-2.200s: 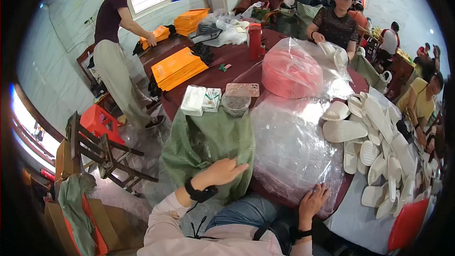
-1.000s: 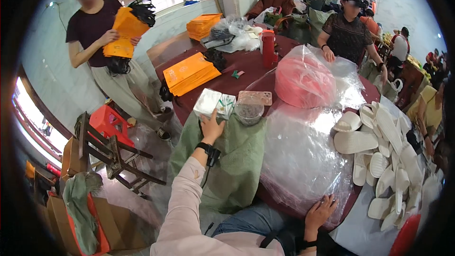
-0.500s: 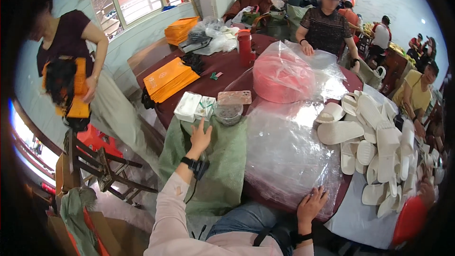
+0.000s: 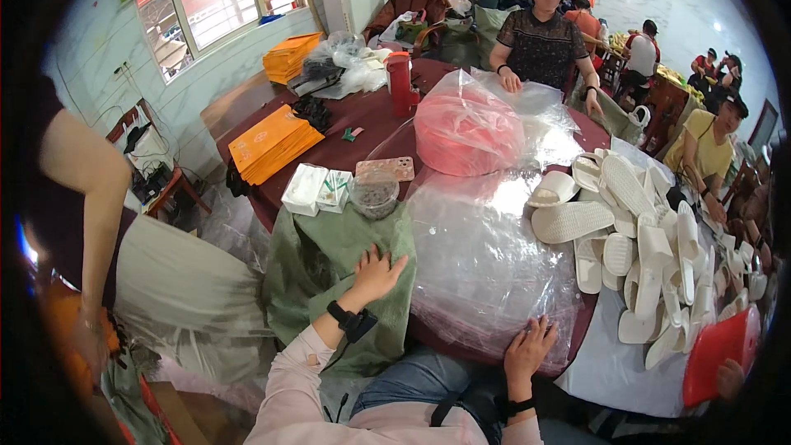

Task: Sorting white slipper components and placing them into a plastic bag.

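Note:
My left hand (image 4: 377, 274), fingers spread, rests on the green woven sack (image 4: 309, 259) that drapes over the table's near edge. At the lower right, my right hand (image 4: 530, 348) lies flat on the near edge of a clear plastic sheet (image 4: 486, 255), its fingers apart. Neither hand grasps anything. Beyond the sheet stands a pink-red roll (image 4: 465, 132) wrapped in clear plastic. Just past the sack sit a white tissue pack (image 4: 304, 189), a clear round tub (image 4: 375, 198) with dark contents, and a phone in a patterned case (image 4: 385, 169).
White slippers (image 4: 651, 239) are heaped on the right, with a red plastic piece (image 4: 721, 356) beside them. Orange envelopes (image 4: 276, 145) and a red bottle (image 4: 401, 85) occupy the dark red table (image 4: 362, 142). One person (image 4: 544, 37) stands across; another (image 4: 91, 189) leans close at left.
My left hand has drawn back from beside the tissue pack onto the green sack. My right hand stays on the plastic. The person at left has come closer and lowered the orange envelopes.

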{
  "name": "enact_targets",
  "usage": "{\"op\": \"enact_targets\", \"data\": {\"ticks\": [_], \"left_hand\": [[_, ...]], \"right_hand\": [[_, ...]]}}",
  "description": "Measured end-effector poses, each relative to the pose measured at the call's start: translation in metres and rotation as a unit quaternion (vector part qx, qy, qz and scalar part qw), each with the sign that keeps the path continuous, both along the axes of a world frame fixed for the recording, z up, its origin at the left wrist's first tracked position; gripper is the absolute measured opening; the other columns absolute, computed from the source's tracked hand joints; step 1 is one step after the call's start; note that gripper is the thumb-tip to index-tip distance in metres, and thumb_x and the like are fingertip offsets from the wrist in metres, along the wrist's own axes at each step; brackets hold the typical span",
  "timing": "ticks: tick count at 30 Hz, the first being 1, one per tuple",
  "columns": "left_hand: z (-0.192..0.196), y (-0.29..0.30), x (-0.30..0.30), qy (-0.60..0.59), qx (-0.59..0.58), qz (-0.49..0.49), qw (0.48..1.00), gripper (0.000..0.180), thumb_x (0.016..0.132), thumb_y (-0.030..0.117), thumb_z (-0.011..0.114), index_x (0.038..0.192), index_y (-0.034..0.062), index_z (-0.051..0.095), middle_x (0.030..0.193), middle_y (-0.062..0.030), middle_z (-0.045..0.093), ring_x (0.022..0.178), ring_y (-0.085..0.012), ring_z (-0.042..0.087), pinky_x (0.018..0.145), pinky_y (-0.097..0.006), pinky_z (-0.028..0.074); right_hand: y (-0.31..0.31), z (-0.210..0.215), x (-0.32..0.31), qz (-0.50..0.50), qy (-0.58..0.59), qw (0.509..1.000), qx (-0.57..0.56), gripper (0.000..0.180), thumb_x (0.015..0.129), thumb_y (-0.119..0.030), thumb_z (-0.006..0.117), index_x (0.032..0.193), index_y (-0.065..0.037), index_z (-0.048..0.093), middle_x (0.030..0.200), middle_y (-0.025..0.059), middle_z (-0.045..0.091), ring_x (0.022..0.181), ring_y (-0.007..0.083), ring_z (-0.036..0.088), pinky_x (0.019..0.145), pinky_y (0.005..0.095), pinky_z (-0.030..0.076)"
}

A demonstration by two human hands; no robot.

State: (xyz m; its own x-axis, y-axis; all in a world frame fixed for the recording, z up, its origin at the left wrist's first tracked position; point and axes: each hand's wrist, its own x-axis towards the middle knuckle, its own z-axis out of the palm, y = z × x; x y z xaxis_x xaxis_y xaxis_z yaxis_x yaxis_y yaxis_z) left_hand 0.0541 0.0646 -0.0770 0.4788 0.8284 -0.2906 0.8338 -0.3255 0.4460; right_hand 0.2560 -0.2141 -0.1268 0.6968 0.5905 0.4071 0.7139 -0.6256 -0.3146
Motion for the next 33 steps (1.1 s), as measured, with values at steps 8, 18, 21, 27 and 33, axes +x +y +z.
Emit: {"op": "enact_targets", "data": {"ticks": [8,18,21,27,33], "left_hand": [[-0.001,-0.015,0.004,-0.024,0.045,0.026,0.998,0.080,0.087,0.062,0.028,0.133,-0.0032,0.035,0.142,-0.0295,0.017,0.131,-0.0455,0.017,0.105,-0.054,0.013],[0.023,-0.072,0.035,-0.027,0.140,-0.053,0.988,0.072,0.081,0.042,0.055,0.129,-0.0073,0.034,0.113,-0.0278,0.051,0.089,-0.0383,0.056,0.077,-0.047,0.045],[0.002,-0.078,0.053,-0.208,0.151,-0.054,0.965,0.071,0.081,0.039,0.056,0.132,-0.0047,0.031,0.109,-0.0272,0.051,0.088,-0.0391,0.056,0.075,-0.047,0.046],[0.009,-0.100,0.079,-0.021,0.256,-0.147,0.955,0.072,0.079,0.037,0.059,0.137,0.0049,0.029,0.113,-0.0311,0.047,0.099,-0.0405,0.049,0.084,-0.048,0.037],[0.029,-0.123,0.069,-0.016,0.247,-0.155,0.956,0.077,0.078,0.038,0.060,0.141,0.0091,0.025,0.125,-0.0390,0.032,0.114,-0.0450,0.036,0.096,-0.052,0.024]], "right_hand": [[-0.003,0.005,-0.002,0.006,-0.003,1.000,0.006,0.032,0.080,-0.005,0.050,0.111,0.001,0.048,0.127,0.0246,0.042,0.124,0.0455,0.028,0.104,0.0516,0.023],[0.002,0.003,-0.003,0.006,0.001,1.000,0.006,0.032,0.079,-0.007,0.051,0.110,0.002,0.050,0.128,0.0242,0.041,0.126,0.0463,0.026,0.104,0.0538,0.021],[0.001,0.001,-0.002,-0.001,-0.005,1.000,0.013,0.031,0.079,-0.007,0.051,0.109,0.001,0.051,0.126,0.0242,0.042,0.125,0.0463,0.028,0.104,0.0542,0.022],[-0.003,0.000,0.003,0.001,-0.004,1.000,0.000,0.032,0.078,-0.011,0.054,0.108,-0.001,0.053,0.124,0.0233,0.044,0.122,0.0473,0.031,0.102,0.0551,0.025],[-0.003,-0.007,0.002,-0.021,-0.018,0.999,0.016,0.034,0.078,-0.016,0.056,0.109,-0.002,0.055,0.125,0.0226,0.045,0.120,0.0473,0.034,0.101,0.0546,0.026]]}}
